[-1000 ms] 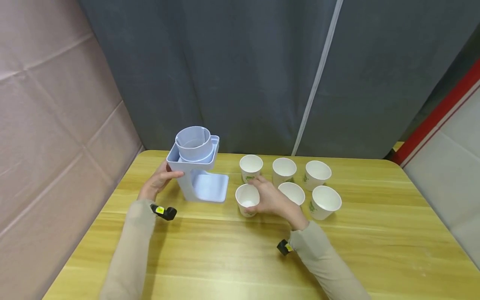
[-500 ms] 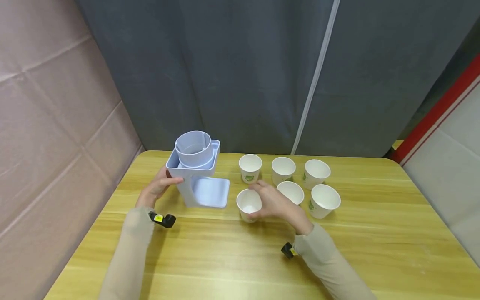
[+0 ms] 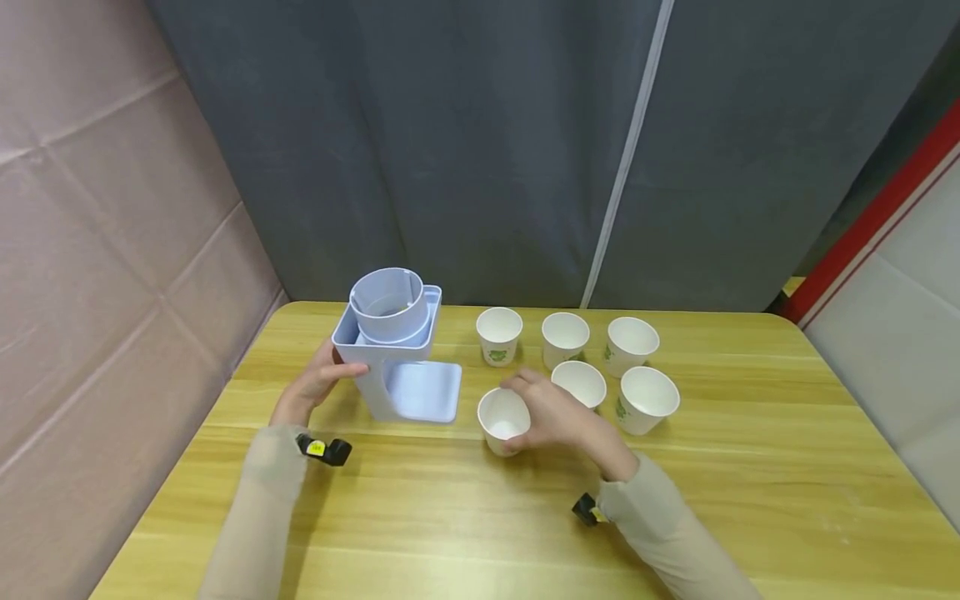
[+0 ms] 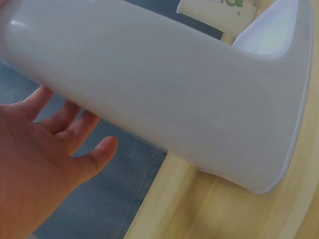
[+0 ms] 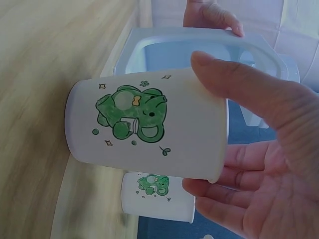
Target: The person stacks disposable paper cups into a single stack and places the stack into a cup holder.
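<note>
My left hand (image 3: 318,382) grips the upright column of a pale blue plastic stand (image 3: 372,387), its fingers reaching behind. A round open hopper (image 3: 390,321) sits in the stand's square top, above a flat base tray (image 3: 424,392). In the left wrist view, fingertips (image 4: 92,117) touch the edge of the column. Right of the stand, my right hand (image 3: 551,414) pinches a white paper cup (image 3: 498,429) near its rim, thumb on one side and fingers on the other. A green cartoon animal is printed on this cup (image 5: 174,117), and its inside looks bare.
Several more paper cups stand upright behind and right of the held one, including a back-left cup (image 3: 498,346) and a front-right cup (image 3: 647,404). A grey curtain (image 3: 450,150) hangs behind the wooden table (image 3: 420,517); a pinkish cloth wall (image 3: 112,250) rises at left.
The held cup has moved a little towards me and to the right with my right hand. The blue stand, gripped by my left hand, has also come slightly nearer.
</note>
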`<state>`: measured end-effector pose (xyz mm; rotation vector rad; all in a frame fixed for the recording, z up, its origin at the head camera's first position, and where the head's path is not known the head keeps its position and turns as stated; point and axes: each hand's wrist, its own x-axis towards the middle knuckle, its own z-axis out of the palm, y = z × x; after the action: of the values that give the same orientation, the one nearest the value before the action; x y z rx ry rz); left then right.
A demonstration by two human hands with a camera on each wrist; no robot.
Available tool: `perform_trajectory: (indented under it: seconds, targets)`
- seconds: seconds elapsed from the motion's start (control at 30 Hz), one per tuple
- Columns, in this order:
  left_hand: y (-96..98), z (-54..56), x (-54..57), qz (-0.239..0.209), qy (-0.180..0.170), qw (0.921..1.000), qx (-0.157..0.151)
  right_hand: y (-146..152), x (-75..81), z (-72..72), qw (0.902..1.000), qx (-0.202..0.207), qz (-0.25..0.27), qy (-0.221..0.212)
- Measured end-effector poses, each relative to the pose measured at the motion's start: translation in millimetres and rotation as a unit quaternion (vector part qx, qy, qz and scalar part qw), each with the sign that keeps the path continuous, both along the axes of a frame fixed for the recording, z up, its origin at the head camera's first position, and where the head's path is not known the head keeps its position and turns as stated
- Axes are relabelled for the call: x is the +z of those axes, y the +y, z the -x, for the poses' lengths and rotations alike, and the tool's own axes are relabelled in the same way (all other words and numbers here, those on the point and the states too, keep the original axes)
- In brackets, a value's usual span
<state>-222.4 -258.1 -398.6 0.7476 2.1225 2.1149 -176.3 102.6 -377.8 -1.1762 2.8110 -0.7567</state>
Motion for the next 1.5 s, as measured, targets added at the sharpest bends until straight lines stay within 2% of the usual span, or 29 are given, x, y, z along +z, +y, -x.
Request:
perform_trajectory:
  seconds: [0.27,0.57,0.83,1.2,1.5]
  targets:
    - [1.5,-2.4,0.2,0.001,-0.002,1.0,0.004,5,2.1,-7.7,1.0,0.006,-0.003,-0.004]
    - [3.6,-5.5,2.5,-0.021,-0.001,0.9998,0.003,9,2.8,-14.7,0.9999,0.016,-0.004,0.003]
    - [2.6,-6.9,2.9,-0.012,0.004,0.9999,0.002,11,4.2,-19.0,0.9999,0.014,-0.009,0.001]
    - [2.6,-6.9,2.6,-0.008,0.0,0.9998,0.016,12,5.0,-19.7,0.9999,0.014,-0.008,0.0]
    - [2.2,-5.8,3.1,0.004,0.011,0.9997,0.023,13,3.8,-18.5,0.9998,0.015,-0.01,-0.003]
